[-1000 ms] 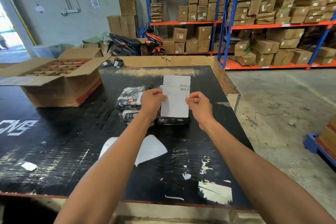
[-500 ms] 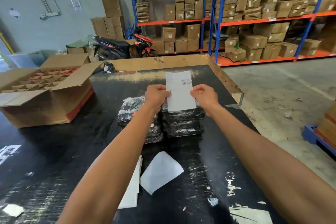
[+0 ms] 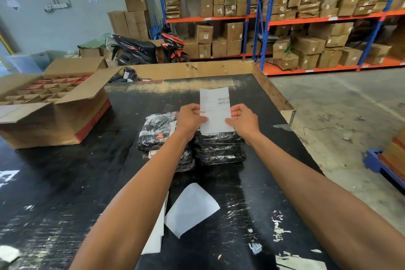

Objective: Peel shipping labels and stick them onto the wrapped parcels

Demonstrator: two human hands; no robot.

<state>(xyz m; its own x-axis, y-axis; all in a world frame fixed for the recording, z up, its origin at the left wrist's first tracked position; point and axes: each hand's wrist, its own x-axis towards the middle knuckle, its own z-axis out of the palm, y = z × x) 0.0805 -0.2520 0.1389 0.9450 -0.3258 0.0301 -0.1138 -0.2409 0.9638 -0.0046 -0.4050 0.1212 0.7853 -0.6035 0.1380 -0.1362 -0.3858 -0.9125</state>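
A white shipping label point(image 3: 215, 112) with barcodes is held upright above the parcels. My left hand point(image 3: 190, 119) pinches its left edge and my right hand point(image 3: 243, 119) pinches its right edge. Below the label lie black plastic-wrapped parcels in two short stacks: one stack point(image 3: 220, 149) right under the label, the other point(image 3: 158, 136) to its left, partly hidden by my left forearm. All of this sits on a black scuffed table point(image 3: 65, 182).
Loose white backing sheets point(image 3: 190, 208) lie on the table near me. An open cardboard box point(image 3: 54, 112) with dividers stands at the left. The table's right edge point(image 3: 282, 103) drops to a concrete floor. Shelves of cartons and parked scooters stand behind.
Both hands still hold the label, now lifted a little above the right parcel stack. The camera has tilted, so the parcels and backing sheets sit lower in view.
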